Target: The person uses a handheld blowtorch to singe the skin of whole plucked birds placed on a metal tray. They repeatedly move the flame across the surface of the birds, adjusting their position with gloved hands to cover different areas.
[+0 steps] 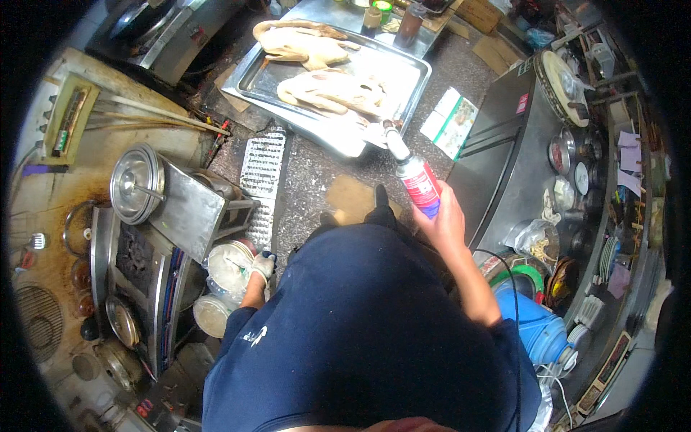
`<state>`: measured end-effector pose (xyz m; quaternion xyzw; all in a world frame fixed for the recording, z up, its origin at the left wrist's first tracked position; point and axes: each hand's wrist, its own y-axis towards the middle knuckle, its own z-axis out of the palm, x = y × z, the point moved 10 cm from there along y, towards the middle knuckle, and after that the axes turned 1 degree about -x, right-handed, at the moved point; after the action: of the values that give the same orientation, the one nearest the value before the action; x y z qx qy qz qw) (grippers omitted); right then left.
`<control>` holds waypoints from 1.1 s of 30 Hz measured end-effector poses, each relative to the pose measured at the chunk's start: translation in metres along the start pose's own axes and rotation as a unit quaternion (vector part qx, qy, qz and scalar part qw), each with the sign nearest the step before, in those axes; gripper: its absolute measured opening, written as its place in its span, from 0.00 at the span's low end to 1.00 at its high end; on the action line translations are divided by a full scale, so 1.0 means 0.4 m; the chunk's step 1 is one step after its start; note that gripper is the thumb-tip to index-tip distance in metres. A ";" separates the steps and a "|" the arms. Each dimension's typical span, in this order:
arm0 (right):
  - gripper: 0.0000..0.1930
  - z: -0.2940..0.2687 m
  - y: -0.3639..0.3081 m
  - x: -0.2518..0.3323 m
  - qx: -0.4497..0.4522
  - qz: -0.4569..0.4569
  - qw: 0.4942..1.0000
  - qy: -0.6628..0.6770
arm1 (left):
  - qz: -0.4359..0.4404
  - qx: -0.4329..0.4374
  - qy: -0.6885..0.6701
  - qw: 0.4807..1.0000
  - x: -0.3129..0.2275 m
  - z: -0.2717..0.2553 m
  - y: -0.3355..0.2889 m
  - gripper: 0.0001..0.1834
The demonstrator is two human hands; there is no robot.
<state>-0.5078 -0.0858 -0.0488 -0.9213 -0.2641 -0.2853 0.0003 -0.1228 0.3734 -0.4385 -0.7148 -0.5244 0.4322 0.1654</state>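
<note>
My right hand (443, 217) is closed around the red-and-white gas can of a blowtorch (417, 183). Its nozzle points away from me, toward the near right corner of a metal tray (423, 72). No flame can be made out in the bright light. Two pale plucked birds, which look like ducks, lie in the tray: one bird (306, 45) at the far left, the other bird (327, 91) nearer me, close to the torch tip. My left hand (263, 266), in a whitish glove, hangs low at my side by some lidded tubs (230, 266); its fingers are too small to read.
Bottles (410, 25) stand behind the tray. On the right runs a steel counter (497, 180) with bowls and a round chopping board (558, 86). A blue jug (533, 327) sits near my right elbow. To the left are a stove (140, 266) and a floor grate (260, 173).
</note>
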 end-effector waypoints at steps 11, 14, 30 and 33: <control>0.41 0.053 -0.001 -0.079 0.036 0.028 0.998 0.045 | -0.033 0.014 0.004 0.999 0.046 0.009 0.023 0.14; 0.40 0.072 0.014 -0.045 0.038 -0.043 0.998 0.005 | -0.075 0.029 -0.012 0.997 0.080 0.021 0.053 0.15; 0.40 0.094 0.083 0.026 0.057 -0.131 0.989 -0.041 | -0.128 0.030 -0.111 0.985 0.095 0.023 0.051 0.12; 0.38 0.059 0.084 -0.014 0.041 -0.020 0.999 0.009 | -0.122 0.026 -0.092 0.988 0.120 0.027 0.073 0.13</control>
<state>-0.4827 -0.1137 -0.0665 -0.9124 -0.2939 -0.2826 0.0344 -0.1098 0.4022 -0.4862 -0.5982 -0.6094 0.4858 0.1866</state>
